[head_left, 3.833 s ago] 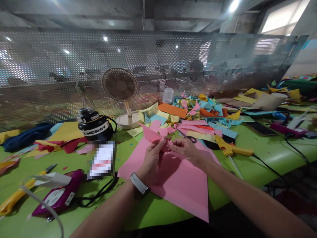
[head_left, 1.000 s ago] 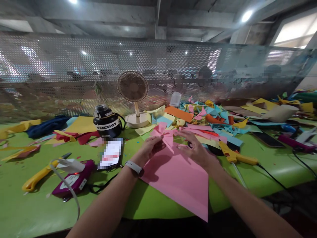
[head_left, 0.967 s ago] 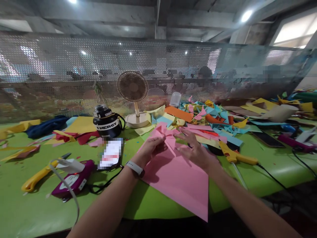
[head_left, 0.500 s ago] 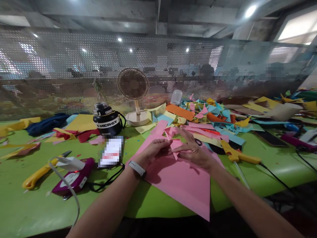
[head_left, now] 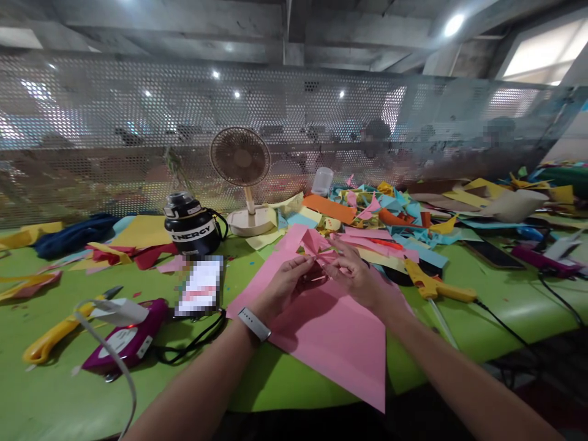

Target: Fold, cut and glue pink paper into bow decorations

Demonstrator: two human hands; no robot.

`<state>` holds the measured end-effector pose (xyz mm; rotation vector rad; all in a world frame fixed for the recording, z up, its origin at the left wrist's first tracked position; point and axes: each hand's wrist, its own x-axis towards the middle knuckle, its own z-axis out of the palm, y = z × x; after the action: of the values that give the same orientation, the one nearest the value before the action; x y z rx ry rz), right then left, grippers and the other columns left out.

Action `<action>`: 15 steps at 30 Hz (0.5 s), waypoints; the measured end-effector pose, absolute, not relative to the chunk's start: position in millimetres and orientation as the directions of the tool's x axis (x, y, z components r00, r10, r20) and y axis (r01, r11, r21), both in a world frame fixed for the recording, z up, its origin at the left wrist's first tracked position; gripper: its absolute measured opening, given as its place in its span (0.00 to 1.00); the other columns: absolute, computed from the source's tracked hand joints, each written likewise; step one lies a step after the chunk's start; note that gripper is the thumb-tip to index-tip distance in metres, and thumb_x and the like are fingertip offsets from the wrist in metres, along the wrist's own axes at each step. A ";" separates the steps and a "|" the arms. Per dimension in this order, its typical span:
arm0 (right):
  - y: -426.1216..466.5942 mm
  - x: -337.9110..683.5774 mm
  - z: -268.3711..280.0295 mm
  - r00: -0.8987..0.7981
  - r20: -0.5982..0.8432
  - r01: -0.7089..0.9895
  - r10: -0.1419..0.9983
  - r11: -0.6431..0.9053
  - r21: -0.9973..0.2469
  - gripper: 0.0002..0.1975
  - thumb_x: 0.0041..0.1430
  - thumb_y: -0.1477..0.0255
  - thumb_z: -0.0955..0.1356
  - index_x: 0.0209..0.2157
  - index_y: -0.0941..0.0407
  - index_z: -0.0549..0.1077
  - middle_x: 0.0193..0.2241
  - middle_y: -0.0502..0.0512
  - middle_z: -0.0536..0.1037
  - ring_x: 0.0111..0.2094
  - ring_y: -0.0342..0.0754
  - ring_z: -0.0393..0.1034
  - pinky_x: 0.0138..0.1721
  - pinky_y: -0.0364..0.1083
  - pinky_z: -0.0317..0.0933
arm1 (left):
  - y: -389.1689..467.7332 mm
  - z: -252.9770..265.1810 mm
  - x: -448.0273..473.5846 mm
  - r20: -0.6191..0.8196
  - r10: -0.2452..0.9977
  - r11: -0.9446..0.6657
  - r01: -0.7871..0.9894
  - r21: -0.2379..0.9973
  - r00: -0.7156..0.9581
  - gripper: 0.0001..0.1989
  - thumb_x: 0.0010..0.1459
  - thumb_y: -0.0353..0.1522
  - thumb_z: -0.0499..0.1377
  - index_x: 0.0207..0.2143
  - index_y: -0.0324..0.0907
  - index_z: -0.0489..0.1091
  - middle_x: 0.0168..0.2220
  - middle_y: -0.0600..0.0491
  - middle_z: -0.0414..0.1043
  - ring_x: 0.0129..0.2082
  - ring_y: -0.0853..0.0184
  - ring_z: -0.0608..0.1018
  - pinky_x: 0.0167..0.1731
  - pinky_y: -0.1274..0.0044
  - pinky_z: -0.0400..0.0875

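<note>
Between both hands is a small folded piece of pink paper (head_left: 315, 243), partly hidden by my fingers. My left hand (head_left: 294, 277), with a pale watch band at the wrist, pinches it from the left with thumb and fingers. From the right, my right hand (head_left: 351, 275) closes thumb and fingertips on its near edge. Under both hands lies a large pink sheet (head_left: 342, 343), its near corner hanging over the table's front edge. A yellow glue gun (head_left: 436, 285) rests to the right of my right forearm.
A purple power strip (head_left: 131, 343), yellow cutter (head_left: 57, 337) and phone (head_left: 201, 286) lie on the left. Behind them stand a black bottle (head_left: 193, 229) and a small fan (head_left: 241, 158). Colored paper scraps (head_left: 367, 208) are heaped at the back, before a perforated metal screen (head_left: 285, 116).
The folded pink paper has been turned; its pointed strip no longer hangs down between my hands. My right fingers have drawn closer to my left. The view has shifted slightly.
</note>
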<state>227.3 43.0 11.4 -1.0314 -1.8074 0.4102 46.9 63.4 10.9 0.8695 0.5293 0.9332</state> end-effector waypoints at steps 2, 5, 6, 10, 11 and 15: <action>43.7 225.9 10.5 -0.136 0.632 0.494 0.763 0.605 -0.625 0.17 0.60 0.59 0.67 0.23 0.53 0.73 0.54 0.60 0.72 0.60 0.55 0.59 0.60 0.58 0.53 | 62.8 9.3 47.9 -0.009 0.855 0.286 -0.458 0.842 0.518 0.13 0.48 0.36 0.70 0.32 0.37 0.75 0.34 0.49 0.79 0.35 0.65 0.80 0.45 0.70 0.73; 44.3 224.4 9.7 -0.124 0.678 0.520 0.725 0.629 -0.578 0.15 0.61 0.61 0.67 0.23 0.53 0.73 0.50 0.60 0.75 0.56 0.55 0.65 0.58 0.57 0.57 | 61.7 8.8 48.9 0.012 0.851 0.260 -0.441 0.859 0.526 0.13 0.49 0.37 0.69 0.33 0.37 0.75 0.35 0.48 0.79 0.36 0.64 0.80 0.47 0.69 0.72; 44.4 224.2 9.5 -0.126 0.688 0.528 0.715 0.635 -0.564 0.15 0.61 0.62 0.67 0.23 0.53 0.73 0.48 0.60 0.76 0.55 0.54 0.66 0.57 0.57 0.58 | 61.2 9.2 49.1 0.019 0.849 0.252 -0.438 0.863 0.528 0.13 0.50 0.37 0.69 0.33 0.37 0.75 0.36 0.48 0.79 0.37 0.64 0.80 0.47 0.69 0.72; 44.5 224.5 8.9 -0.152 0.724 0.563 0.673 0.661 -0.496 0.14 0.63 0.65 0.65 0.24 0.53 0.73 0.41 0.60 0.78 0.48 0.53 0.70 0.53 0.55 0.62 | 59.4 11.3 49.9 0.043 0.846 0.235 -0.444 0.865 0.532 0.11 0.51 0.36 0.67 0.34 0.37 0.76 0.38 0.46 0.79 0.39 0.62 0.80 0.49 0.67 0.71; 44.4 224.6 8.9 -0.157 0.731 0.574 0.664 0.664 -0.480 0.14 0.63 0.66 0.65 0.25 0.54 0.73 0.39 0.59 0.78 0.47 0.53 0.71 0.51 0.55 0.63 | 59.3 11.4 50.1 0.044 0.846 0.235 -0.447 0.863 0.531 0.11 0.52 0.36 0.67 0.34 0.37 0.76 0.38 0.46 0.79 0.39 0.62 0.80 0.48 0.68 0.71; 43.2 224.1 9.7 -0.177 0.725 0.597 0.665 0.658 -0.459 0.12 0.64 0.68 0.64 0.29 0.54 0.76 0.37 0.59 0.77 0.43 0.52 0.71 0.46 0.52 0.66 | 59.7 10.6 51.4 0.030 0.854 0.236 -0.438 0.868 0.519 0.10 0.51 0.34 0.66 0.34 0.37 0.76 0.37 0.46 0.79 0.38 0.61 0.80 0.45 0.68 0.72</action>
<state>224.1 43.2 9.7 -0.9995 -1.8595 0.0843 51.4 59.7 10.6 0.9698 0.5123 0.9406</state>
